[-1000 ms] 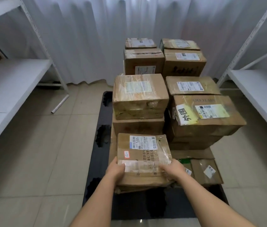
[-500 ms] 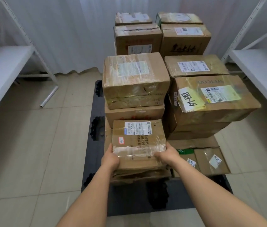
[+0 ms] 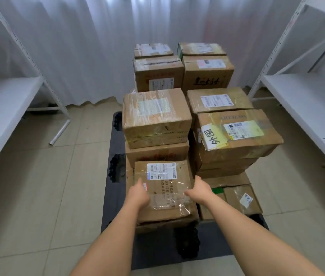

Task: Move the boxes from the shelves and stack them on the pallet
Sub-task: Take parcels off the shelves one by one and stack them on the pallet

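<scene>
So the box (image 3: 164, 188) is down on the pallet (image 3: 116, 196) now, front-left corner, sitting on top of a flatter squashed carton (image 3: 165, 224). Both hands are on it: left hand (image 3: 138, 193) lies on the lid near the left edge, right hand (image 3: 198, 191) sits against the right edge. Fingers look fairly straight, more resting and nudging than gripping, though the fingertips are hard to make out from here. My guess is they're squaring it up against the taller stack (image 3: 156, 124) behind so it doesn't slide off that soft carton underneath.

The rest of the load is built like steps, tall boxes at the back by the curtain (image 3: 98, 46), lower ones in front, which makes sense for reaching. The shelves (image 3: 307, 100) on either side show no boxes in the parts I can see.

Labels: the placed box has a white shipping label with a barcode, print too small to read. The big box (image 3: 237, 134) on the right has a yellow sticker with handwritten "外国", plus printed letters upside down along its top edge that I can't make out.
</scene>
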